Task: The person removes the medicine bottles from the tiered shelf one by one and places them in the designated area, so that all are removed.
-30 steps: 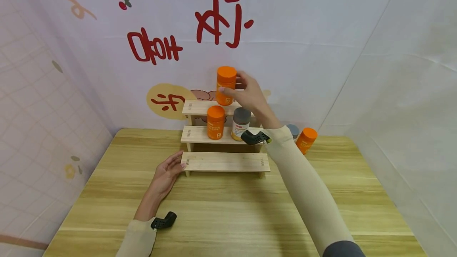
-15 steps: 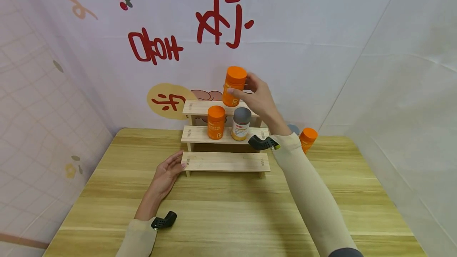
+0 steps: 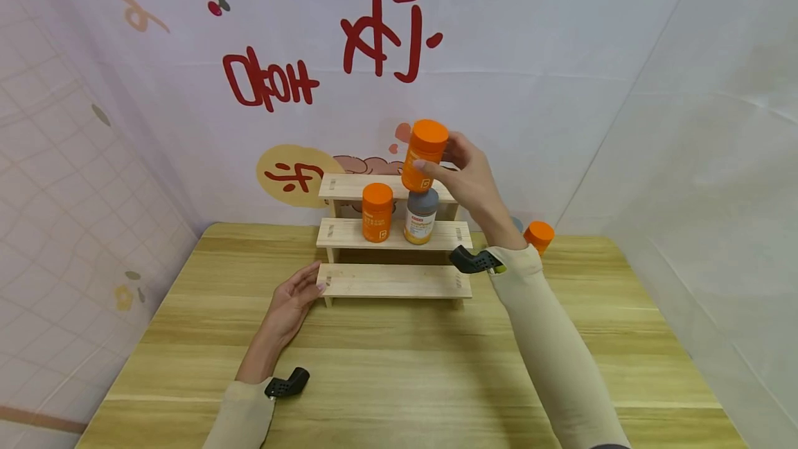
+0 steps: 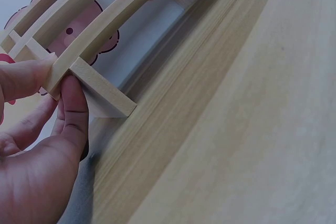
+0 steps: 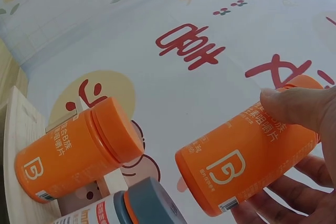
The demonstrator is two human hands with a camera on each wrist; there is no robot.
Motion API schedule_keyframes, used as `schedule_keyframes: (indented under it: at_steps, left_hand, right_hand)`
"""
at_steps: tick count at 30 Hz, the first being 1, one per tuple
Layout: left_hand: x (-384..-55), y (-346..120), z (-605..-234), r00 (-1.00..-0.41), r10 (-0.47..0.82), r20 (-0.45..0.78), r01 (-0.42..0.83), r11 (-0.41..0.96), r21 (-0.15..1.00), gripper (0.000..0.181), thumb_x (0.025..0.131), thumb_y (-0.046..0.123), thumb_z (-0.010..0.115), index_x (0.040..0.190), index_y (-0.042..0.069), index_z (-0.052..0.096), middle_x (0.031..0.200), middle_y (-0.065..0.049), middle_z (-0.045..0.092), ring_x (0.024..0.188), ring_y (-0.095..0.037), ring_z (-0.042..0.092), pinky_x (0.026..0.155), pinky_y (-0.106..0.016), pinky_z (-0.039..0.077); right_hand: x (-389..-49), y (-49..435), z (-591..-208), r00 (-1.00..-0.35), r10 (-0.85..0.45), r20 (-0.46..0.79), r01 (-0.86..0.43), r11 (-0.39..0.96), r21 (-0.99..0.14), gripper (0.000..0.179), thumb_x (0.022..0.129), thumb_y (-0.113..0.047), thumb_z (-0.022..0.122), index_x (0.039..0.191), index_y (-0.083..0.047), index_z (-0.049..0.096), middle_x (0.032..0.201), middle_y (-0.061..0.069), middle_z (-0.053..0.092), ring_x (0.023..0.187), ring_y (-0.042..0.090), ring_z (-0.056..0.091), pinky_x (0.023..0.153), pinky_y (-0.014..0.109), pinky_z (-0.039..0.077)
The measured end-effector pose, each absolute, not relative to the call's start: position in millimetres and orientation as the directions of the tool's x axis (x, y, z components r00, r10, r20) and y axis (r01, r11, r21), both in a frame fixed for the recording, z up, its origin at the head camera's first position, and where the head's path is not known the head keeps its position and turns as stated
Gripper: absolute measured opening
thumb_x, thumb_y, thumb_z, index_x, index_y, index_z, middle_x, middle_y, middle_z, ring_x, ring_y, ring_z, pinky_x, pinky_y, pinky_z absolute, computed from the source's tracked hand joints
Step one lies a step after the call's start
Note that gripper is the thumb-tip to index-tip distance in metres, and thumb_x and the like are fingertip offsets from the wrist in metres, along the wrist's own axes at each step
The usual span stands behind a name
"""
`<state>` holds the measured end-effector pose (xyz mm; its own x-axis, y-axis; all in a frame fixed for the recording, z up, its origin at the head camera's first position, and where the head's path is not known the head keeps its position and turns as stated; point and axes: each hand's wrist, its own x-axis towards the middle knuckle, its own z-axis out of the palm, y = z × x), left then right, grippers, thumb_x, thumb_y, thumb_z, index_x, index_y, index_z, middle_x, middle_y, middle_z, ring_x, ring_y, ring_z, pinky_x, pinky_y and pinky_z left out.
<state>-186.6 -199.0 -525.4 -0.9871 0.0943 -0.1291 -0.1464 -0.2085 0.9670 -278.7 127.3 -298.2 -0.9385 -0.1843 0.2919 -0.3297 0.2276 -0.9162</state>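
An orange pill bottle (image 3: pixel 424 158) is held in my right hand (image 3: pixel 470 175), thumb on one side and fingers round the other. It is slightly tilted and raised near the top tier of a three-tier wooden stand (image 3: pixel 395 281). On the middle tier stand a second orange bottle (image 3: pixel 377 213) and a grey-capped bottle (image 3: pixel 420 219), side by side. My left hand (image 3: pixel 291 305) grips the left end of the lowest tier; the left wrist view shows thumb and fingers pinching the board (image 4: pixel 100 32) beside its leg.
Behind the right forearm, another orange bottle (image 3: pixel 539 236) and a mostly hidden grey-blue cap (image 3: pixel 517 224) stand on the wooden table (image 3: pixel 374 380). A white printed backdrop (image 3: pixel 530 89) rises right behind the stand.
My right hand has moved to the right with the orange bottle, from above the left bottle to over the grey-capped one. The bottle now leans more. My left hand stays put.
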Motion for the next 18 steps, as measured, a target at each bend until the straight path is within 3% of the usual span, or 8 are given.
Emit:
schedule_keyframes:
  at_steps: [18]
  left_hand:
    - [-187.6,-200.0,-526.4,-0.987,0.09,-0.133,-0.149,-0.205,0.967,0.069,0.098,0.0,0.065,0.159,0.002,0.034,0.124,0.0,0.055,0.112,-0.003,0.06,0.094,-0.015,0.053]
  right_hand:
    - [-261.2,158.8,-307.4,-0.945,-0.126,0.303,-0.322,0.187,-0.928,0.059,0.09,-0.027,0.081,0.143,-0.023,0.057,0.134,0.004,0.065,0.121,0.016,0.061,0.106,0.036,0.05]
